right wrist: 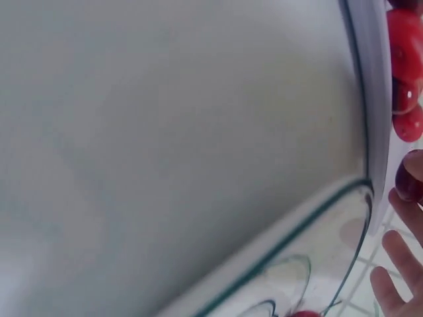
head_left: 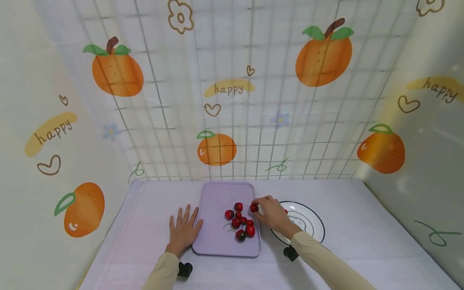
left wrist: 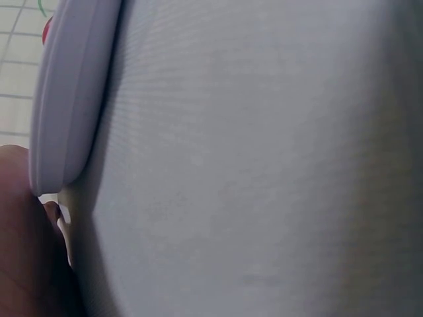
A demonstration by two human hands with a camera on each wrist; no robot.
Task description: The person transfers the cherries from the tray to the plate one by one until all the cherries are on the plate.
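Observation:
A dark red cherry [head_left: 254, 208] is pinched in my right hand [head_left: 273, 213], over the right rim of the lilac tray [head_left: 214, 201]. In the right wrist view the same cherry [right wrist: 408, 179] shows between the thumb and fingers. Several red cherries [head_left: 240, 235] with thin stems lie grouped on the tray's right half. My left hand [head_left: 183, 231] lies with straight, spread fingers at the tray's left edge, thumb against the rim. Partly under the right forearm is a white plate [head_left: 315, 221] with a dark rim, holding a red cherry [right wrist: 306, 314] mostly hidden behind the hand.
The tray and plate stand side by side on a white table [head_left: 152, 201]. A patterned curtain [head_left: 166, 153] with orange fruit prints hangs over a wire grid behind and at both sides. Black wrist pieces [head_left: 185, 270] sit under both wrists.

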